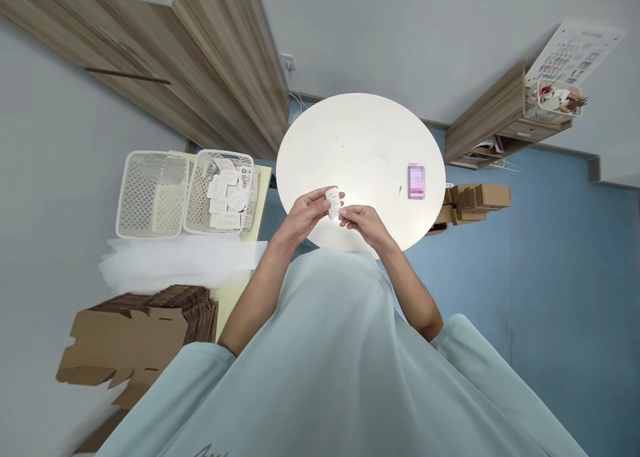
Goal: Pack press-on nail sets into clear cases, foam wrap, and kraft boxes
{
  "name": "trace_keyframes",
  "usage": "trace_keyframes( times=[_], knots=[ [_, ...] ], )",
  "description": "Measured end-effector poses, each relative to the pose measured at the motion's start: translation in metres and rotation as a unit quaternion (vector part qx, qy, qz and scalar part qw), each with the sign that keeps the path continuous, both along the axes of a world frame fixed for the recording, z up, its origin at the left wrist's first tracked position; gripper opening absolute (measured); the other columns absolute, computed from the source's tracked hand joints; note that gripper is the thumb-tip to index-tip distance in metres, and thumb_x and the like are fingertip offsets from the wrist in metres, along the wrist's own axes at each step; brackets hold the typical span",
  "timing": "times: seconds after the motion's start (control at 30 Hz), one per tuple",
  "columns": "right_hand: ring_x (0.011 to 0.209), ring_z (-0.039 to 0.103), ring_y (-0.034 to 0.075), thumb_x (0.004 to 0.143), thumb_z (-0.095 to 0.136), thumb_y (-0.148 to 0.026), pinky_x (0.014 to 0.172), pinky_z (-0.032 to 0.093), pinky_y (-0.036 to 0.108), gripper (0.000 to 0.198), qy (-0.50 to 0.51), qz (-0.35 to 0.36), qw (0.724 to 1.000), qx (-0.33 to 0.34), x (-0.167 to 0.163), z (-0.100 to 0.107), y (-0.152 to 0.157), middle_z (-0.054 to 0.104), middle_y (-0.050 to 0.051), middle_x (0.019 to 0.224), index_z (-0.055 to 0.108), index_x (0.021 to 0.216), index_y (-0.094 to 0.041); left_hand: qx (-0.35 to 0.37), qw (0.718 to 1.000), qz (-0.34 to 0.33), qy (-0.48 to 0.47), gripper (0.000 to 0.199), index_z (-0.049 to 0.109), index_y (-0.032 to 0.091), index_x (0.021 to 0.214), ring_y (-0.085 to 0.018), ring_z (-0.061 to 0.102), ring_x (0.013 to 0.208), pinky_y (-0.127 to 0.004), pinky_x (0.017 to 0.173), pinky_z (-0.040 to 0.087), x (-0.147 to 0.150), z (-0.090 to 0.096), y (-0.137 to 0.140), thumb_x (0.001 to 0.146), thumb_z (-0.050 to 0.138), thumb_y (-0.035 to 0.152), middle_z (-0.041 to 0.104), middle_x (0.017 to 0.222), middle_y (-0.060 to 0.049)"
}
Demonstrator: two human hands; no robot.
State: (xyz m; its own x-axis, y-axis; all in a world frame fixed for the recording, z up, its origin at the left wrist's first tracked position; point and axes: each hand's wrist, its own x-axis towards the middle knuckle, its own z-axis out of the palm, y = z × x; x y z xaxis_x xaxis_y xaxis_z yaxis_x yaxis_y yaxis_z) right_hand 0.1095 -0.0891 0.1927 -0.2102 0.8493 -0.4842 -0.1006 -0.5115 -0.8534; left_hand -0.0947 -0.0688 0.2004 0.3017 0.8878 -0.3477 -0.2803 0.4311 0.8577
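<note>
A small white card with printed lines (333,202) is held up over the near part of a round white table (350,130). My left hand (309,213) pinches the card along its left side, thumb in front. At the card's lower right corner, the closed fingertips of my right hand (364,221) grip it too. What lies behind the card is hidden. To the right on the table rests a phone-like device with a pinkish screen (416,182).
Left of the table, a white basket (188,210) holds several printed white cards (225,193), beside another white basket (120,210). White sheeting (175,262) and flat cardboard boxes (130,340) lie nearer. Cardboard boxes (483,197) stand right, below a wooden shelf (490,113).
</note>
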Motion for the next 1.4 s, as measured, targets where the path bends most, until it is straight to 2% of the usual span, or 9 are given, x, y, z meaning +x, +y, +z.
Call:
trace_keyframes(
  times=[0.13,0.3,0.4,0.5,0.67,0.73,1.07,1.17,1.4],
  knots=[
    [0.087,0.073,0.023,0.085,0.086,-0.064,0.084,0.059,0.039,0.039,-0.143,-0.058,0.982,0.111,-0.007,0.01,-0.006,0.083,0.006,0.1,0.084,0.093,-0.026,0.007,0.996,0.064,0.062,0.077,0.08,0.018,0.129,-0.038,0.071,0.136,-0.052,0.117,0.055,0.001,-0.003,-0.001,0.068,0.104,0.058,0.081,0.135,-0.02],
    [0.087,0.073,0.023,0.092,0.084,-0.06,0.085,0.059,0.039,0.032,-0.237,-0.031,0.947,0.215,-0.024,0.019,-0.016,0.079,0.005,0.101,0.083,0.092,-0.028,0.029,0.989,0.096,0.105,0.074,0.079,0.017,0.128,-0.038,0.069,0.14,-0.053,0.12,0.055,0.004,-0.001,-0.002,0.068,0.104,0.053,0.08,0.136,-0.019],
    [0.085,0.073,0.024,0.098,0.076,-0.058,0.087,0.06,0.041,0.033,-0.279,-0.033,0.93,0.236,-0.03,0.015,-0.017,0.078,0.006,0.098,0.081,0.088,-0.028,0.043,0.985,0.101,0.13,0.075,0.079,0.017,0.127,-0.037,0.07,0.136,-0.052,0.117,0.057,0.004,0.0,-0.002,0.065,0.104,0.052,0.08,0.136,-0.018],
    [0.085,0.073,0.023,0.098,0.073,-0.065,0.085,0.061,0.04,0.04,-0.279,-0.061,0.931,0.225,-0.024,0.011,-0.012,0.079,0.007,0.099,0.079,0.086,-0.027,0.049,0.981,0.119,0.142,0.073,0.079,0.018,0.125,-0.034,0.074,0.127,-0.046,0.11,0.06,-0.001,-0.002,-0.001,0.067,0.103,0.055,0.081,0.129,-0.016],
    [0.079,0.075,0.021,0.082,0.084,-0.077,0.077,0.061,0.035,0.055,-0.135,-0.061,0.978,0.149,-0.004,0.008,0.0,0.078,0.005,0.087,0.079,0.088,-0.023,0.038,0.981,0.116,0.15,0.067,0.081,0.019,0.118,-0.023,0.077,0.09,-0.035,0.084,0.062,-0.014,-0.001,-0.001,0.07,0.1,0.06,0.081,0.095,-0.008],
    [0.078,0.075,0.021,0.078,0.087,-0.078,0.075,0.06,0.035,0.058,-0.096,-0.05,0.986,0.129,0.0,0.007,0.002,0.077,0.004,0.082,0.079,0.088,-0.022,0.042,0.982,0.108,0.146,0.064,0.081,0.019,0.115,-0.02,0.074,0.083,-0.034,0.079,0.06,-0.016,0.001,-0.001,0.069,0.101,0.059,0.079,0.088,-0.006],
    [0.082,0.076,0.02,0.076,0.087,-0.084,0.078,0.062,0.034,0.064,-0.083,-0.037,0.987,0.131,0.004,0.006,0.003,0.078,0.003,0.088,0.077,0.094,-0.023,0.072,0.979,0.112,0.153,0.061,0.082,0.018,0.105,-0.021,0.074,0.085,-0.036,0.079,0.062,-0.013,0.0,0.0,0.069,0.101,0.064,0.082,0.1,-0.009],
    [0.083,0.077,0.02,0.076,0.083,-0.09,0.078,0.065,0.033,0.072,-0.075,-0.001,0.992,0.097,0.01,0.008,0.007,0.08,0.004,0.089,0.077,0.101,-0.024,0.095,0.976,0.099,0.168,0.062,0.083,0.018,0.102,-0.022,0.075,0.086,-0.039,0.085,0.063,-0.013,-0.001,-0.001,0.068,0.1,0.068,0.082,0.095,-0.009],
    [0.092,0.082,0.023,0.081,0.08,-0.091,0.092,0.07,0.034,0.072,-0.02,0.08,0.996,0.015,0.027,0.006,0.016,0.084,0.01,0.096,0.082,0.092,-0.019,0.164,0.966,0.041,0.194,0.052,0.087,0.021,0.094,-0.026,0.077,0.092,-0.042,0.09,0.063,-0.012,0.002,-0.008,0.076,0.096,0.069,0.083,0.097,-0.009]
  ],
)
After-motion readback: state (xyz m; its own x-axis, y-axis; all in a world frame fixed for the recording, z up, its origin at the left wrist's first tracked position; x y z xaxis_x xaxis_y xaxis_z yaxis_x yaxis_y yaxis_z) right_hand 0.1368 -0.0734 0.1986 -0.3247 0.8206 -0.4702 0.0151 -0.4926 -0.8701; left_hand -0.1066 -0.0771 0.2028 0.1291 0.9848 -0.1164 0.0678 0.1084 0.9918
